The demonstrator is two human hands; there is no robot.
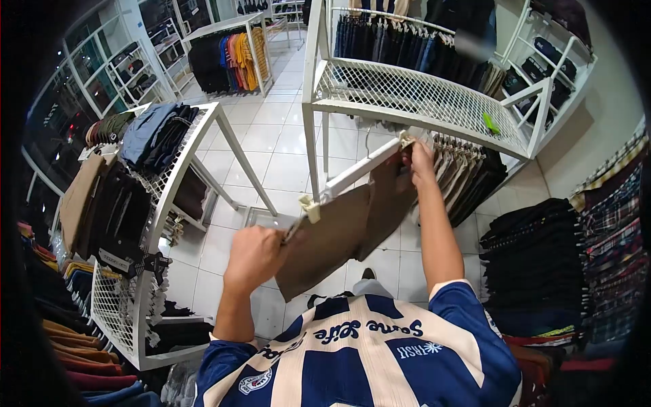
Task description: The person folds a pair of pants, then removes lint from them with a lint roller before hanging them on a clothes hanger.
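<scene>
Over a white tile floor, pinching plain, dull brown cloth with left hand and right hand; hanging between the fingers, near 2 cream clips.

Brown garment; navy-and-cream striped shirt

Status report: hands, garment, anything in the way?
Left hand gripping brown garment; right hand too, beside pale clip. Garment slanting between hands. White rack close ahead.
</scene>
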